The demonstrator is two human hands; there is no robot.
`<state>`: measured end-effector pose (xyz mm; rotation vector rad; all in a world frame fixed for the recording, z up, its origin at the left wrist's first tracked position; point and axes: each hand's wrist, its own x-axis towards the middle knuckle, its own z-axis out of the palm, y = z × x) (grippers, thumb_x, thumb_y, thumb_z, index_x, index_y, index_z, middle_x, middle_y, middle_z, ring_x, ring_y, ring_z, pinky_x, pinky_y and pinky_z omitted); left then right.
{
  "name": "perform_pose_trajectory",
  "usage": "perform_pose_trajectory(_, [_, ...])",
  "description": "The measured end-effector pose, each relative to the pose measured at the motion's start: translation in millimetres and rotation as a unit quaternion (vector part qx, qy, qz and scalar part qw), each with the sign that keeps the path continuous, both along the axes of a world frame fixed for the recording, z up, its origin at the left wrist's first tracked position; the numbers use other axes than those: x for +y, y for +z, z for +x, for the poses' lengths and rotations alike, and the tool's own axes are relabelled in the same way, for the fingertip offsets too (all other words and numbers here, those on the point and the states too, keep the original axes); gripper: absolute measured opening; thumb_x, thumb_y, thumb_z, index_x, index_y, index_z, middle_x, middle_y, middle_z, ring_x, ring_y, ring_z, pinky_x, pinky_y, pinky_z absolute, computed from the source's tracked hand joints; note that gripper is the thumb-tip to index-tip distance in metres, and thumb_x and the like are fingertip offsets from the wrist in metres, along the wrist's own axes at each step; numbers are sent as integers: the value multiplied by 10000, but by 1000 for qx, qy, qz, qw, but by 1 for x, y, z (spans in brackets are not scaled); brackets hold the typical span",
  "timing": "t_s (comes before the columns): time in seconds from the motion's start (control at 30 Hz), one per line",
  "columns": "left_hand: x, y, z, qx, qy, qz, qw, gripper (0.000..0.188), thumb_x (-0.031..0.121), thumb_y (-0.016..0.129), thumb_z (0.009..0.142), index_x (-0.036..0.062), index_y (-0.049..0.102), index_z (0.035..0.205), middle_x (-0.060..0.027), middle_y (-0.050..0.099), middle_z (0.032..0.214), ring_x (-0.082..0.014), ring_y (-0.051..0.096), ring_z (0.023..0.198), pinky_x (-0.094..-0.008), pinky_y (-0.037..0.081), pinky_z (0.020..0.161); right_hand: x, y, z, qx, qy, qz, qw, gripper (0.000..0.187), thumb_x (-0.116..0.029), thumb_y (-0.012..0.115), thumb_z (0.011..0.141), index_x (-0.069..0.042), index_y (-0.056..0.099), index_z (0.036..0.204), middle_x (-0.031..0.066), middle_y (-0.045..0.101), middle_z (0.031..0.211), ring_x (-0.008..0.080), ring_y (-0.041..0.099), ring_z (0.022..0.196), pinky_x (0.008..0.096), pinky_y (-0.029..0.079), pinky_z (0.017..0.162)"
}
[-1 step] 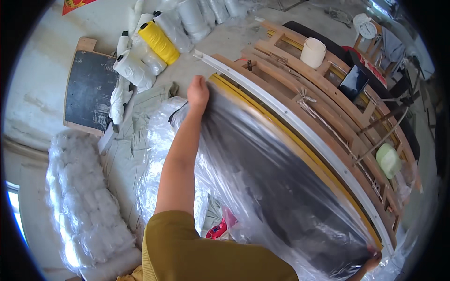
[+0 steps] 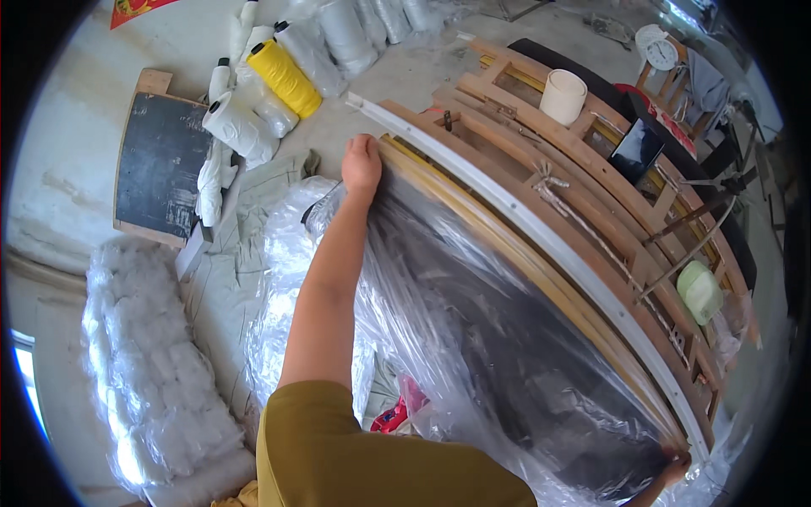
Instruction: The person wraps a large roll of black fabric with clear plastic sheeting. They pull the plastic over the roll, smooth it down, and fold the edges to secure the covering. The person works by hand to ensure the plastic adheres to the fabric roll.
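A clear plastic sheet (image 2: 439,338) stretches in creases over dark material (image 2: 524,338) in front of me. My left hand (image 2: 361,165) is closed like a fist on the sheet's far left corner, its arm reaching out straight. At the lower right, my right hand (image 2: 676,467) grips the other end of the same edge; its fingers show only in part. Between both hands runs a long pale-yellow edge strip (image 2: 524,262), partly under the film. Right beside it lies a white metal rail (image 2: 515,205) with small holes.
Beyond the rail stands a wooden frame (image 2: 507,148) bearing a paper roll (image 2: 563,95), a phone (image 2: 637,152), cord (image 2: 574,207) and a pale green container (image 2: 699,291). Yellow (image 2: 285,78) and white thread cones (image 2: 241,127) stand far left. Wrapped bundles (image 2: 156,355) lie left.
Both hands have shifted slightly toward the rail, and the sheet's edge with them. Pale film now covers more of the yellow strip, and the creases in the sheet have changed.
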<state>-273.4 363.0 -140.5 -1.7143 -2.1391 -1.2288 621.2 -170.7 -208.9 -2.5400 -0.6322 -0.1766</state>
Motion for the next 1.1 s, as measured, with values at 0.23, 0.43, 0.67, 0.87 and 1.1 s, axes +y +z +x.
perform_pose_trajectory(0.23, [22,-17,11,-138,-3,15,990,241,172,600,794,44,505,975,-132,568,829,-303,565,754,-394,455,695,-50,-3,53,251,-56,228,939,422,-268,521,896,56,526,1166,137,647,924,275,627,737,346,527,752])
perform_pose_trajectory(0.43, [16,-5,-4,-80,20,64,995,269,150,553,738,16,549,971,-164,593,827,-323,582,765,-398,466,711,32,27,-35,415,-144,295,848,520,-387,518,880,-73,459,1290,94,471,1258,254,499,1079,354,495,770])
perform_pose_trajectory(0.67, [19,-48,-36,-23,-69,49,996,255,188,548,858,12,547,1042,-127,620,972,-258,593,904,-350,456,823,4,61,-62,-178,-4,69,982,454,-183,500,914,-58,387,1336,184,575,1059,289,575,885,372,449,827])
perform_pose_trajectory(0.87, [-17,2,-78,-378,-7,77,923,439,286,548,897,-5,479,1219,-145,531,1189,-245,504,1096,-348,383,968,32,114,-214,-131,110,-50,984,490,-56,527,830,62,371,1279,282,458,1191,435,419,1113,471,346,951])
perform_pose_trajectory(1.1, [-300,66,185,313,-616,-255,676,200,125,620,652,104,598,850,-102,583,768,-274,590,681,-379,483,603,32,88,-212,-20,-30,42,998,569,-188,612,812,96,379,1247,270,490,1122,390,489,1047,460,401,897])
